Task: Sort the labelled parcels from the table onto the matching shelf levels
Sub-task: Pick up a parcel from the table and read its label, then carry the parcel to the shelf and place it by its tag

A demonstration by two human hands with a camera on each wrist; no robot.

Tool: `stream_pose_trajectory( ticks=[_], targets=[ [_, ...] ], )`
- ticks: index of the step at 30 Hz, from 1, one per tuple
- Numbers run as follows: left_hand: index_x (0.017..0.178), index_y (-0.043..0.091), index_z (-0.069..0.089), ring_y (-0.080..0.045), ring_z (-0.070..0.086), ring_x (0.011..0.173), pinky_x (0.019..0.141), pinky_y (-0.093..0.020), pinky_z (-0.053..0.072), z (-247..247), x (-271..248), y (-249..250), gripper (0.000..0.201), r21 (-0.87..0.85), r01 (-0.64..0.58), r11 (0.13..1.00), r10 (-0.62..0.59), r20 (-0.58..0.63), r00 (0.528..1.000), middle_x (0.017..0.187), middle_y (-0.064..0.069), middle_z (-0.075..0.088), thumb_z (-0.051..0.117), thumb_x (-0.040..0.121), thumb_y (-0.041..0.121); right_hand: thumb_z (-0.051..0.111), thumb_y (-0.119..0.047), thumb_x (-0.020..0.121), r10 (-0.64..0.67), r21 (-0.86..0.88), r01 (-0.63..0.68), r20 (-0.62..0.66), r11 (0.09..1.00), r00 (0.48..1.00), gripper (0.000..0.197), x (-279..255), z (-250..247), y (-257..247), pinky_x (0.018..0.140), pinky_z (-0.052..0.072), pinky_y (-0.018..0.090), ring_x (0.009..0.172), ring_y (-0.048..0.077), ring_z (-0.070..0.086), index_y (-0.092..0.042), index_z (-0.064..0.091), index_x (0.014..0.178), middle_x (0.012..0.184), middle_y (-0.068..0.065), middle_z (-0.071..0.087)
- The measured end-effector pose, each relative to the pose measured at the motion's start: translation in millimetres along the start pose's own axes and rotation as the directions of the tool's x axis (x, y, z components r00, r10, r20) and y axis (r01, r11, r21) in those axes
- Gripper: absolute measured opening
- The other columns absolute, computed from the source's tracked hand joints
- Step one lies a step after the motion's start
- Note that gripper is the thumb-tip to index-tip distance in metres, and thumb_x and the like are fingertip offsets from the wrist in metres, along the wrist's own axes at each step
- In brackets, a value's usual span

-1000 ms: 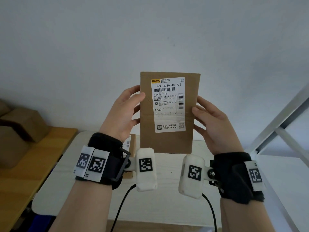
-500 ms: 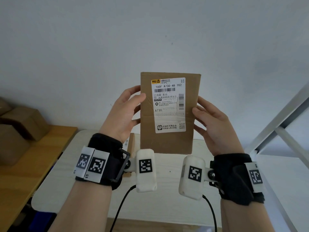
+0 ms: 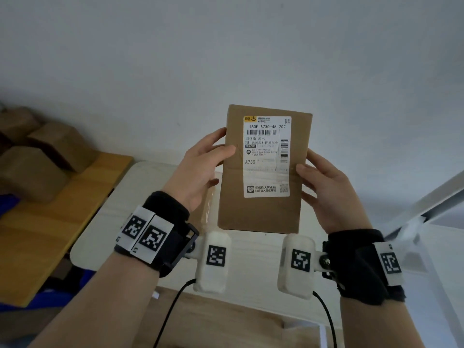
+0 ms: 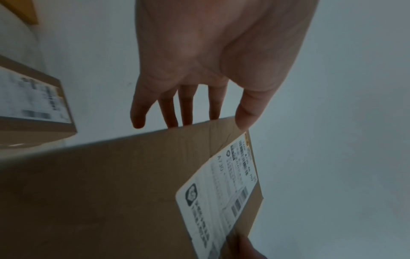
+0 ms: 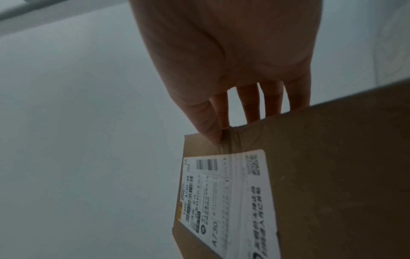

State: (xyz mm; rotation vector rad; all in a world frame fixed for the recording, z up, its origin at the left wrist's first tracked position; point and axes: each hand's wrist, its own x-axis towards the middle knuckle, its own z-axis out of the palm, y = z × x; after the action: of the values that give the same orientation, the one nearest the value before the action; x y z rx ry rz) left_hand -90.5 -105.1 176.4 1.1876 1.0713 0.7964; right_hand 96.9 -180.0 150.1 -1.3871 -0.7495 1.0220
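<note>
A flat brown cardboard parcel (image 3: 261,209) stands upright in the air between my hands, its white label (image 3: 267,156) reading A730 facing me. My left hand (image 3: 216,149) grips its left edge, thumb on the front and fingers behind. On the right edge, my right hand (image 3: 313,169) holds it the same way. The left wrist view shows the left hand (image 4: 208,112) reaching over the parcel (image 4: 111,192), thumb on the labelled face. The right wrist view shows the right hand (image 5: 250,112) with its thumb pressed on the parcel (image 5: 332,166) above the label.
A white table (image 3: 155,197) lies below the hands, with another labelled parcel (image 4: 33,105) on it. A wooden surface (image 3: 62,209) at the left carries brown boxes (image 3: 37,167). A white shelf frame (image 3: 426,209) stands at the right. A plain wall is behind.
The parcel now leans slightly to the right and sits a little further right in view. Both hands keep the same hold on its edges.
</note>
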Motion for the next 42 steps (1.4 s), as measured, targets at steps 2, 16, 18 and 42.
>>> stream_pose_trajectory(
  ticks=[2,16,18,42],
  targets=[
    [0.139,0.037,0.049,-0.011,0.063,0.103,0.102,-0.044,0.042,-5,-3,-11,0.048,-0.036,0.026,0.999,-0.026,0.002,1.000,0.092,0.016,0.074,0.054,0.094,0.021,0.050,-0.008,0.094,0.023,0.001,-0.023,0.029,1.000,0.999,0.043,0,3,12,0.074,0.049,0.022,0.090,0.005,0.067,-0.027,0.058,0.132,0.096,-0.008,0.074],
    [0.141,0.040,0.046,-0.002,0.065,0.087,0.069,-0.027,0.046,-12,-93,-14,0.051,-0.055,-0.070,0.996,0.077,0.151,0.986,0.087,0.019,0.072,0.051,0.096,0.018,0.054,0.004,0.088,-0.123,-0.068,0.119,-0.054,0.990,0.991,0.055,-116,-1,-7,0.073,0.052,0.019,0.100,0.012,0.067,-0.026,0.057,0.133,0.118,0.003,0.070],
    [0.142,0.039,0.045,-0.005,0.064,0.091,0.075,-0.030,0.047,-17,-120,-11,0.052,-0.071,-0.109,0.991,0.121,0.190,0.974,0.093,0.015,0.071,0.051,0.095,0.018,0.053,0.006,0.087,-0.161,-0.071,0.156,-0.072,0.985,0.984,0.056,-145,2,-13,0.079,0.053,0.024,0.109,0.019,0.065,-0.024,0.056,0.134,0.122,0.007,0.069],
    [0.145,0.031,0.043,-0.014,0.059,0.119,0.095,-0.033,0.047,126,-353,42,0.053,-0.351,-0.389,0.852,0.519,0.672,0.528,0.134,0.003,0.063,0.044,0.096,0.012,0.052,0.001,0.090,-0.525,-0.169,0.526,-0.539,0.834,0.659,0.044,-470,-112,-97,0.088,0.058,0.035,0.097,0.014,0.068,-0.017,0.052,0.131,0.126,0.008,0.066]
  ],
)
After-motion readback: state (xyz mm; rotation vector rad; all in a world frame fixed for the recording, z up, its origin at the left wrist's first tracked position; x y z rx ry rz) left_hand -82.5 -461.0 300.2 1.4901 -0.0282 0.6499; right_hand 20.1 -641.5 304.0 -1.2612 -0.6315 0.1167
